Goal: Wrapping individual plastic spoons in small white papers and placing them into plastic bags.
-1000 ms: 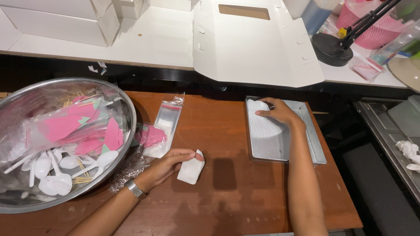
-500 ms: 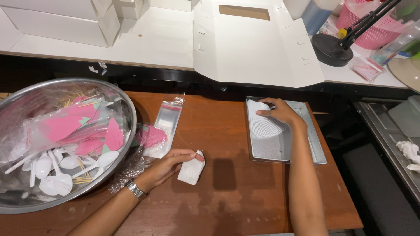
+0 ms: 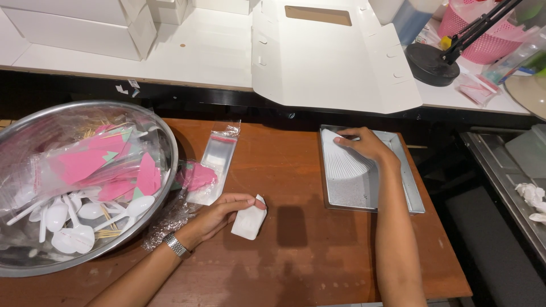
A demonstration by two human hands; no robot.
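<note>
My left hand [image 3: 219, 213] rests on the brown table and holds a small folded white paper piece [image 3: 248, 222] by its edge. My right hand [image 3: 364, 145] reaches into a shallow metal tray [image 3: 398, 193] and lies on a fanned stack of white paper pieces [image 3: 341, 162], fingers pressed on the top one. A clear plastic sleeve [image 3: 216, 159] with a red strip lies flat between the two hands, next to a pink paper piece [image 3: 196, 176].
A large steel bowl [image 3: 165, 165] at the left holds white plastic spoons, pink packets and toothpicks. Behind the table sits a flat white cardboard box [image 3: 324, 57], a black lamp base [image 3: 426, 62] and a pink basket [image 3: 475, 37]. A metal tray edge [image 3: 500, 187] is at right.
</note>
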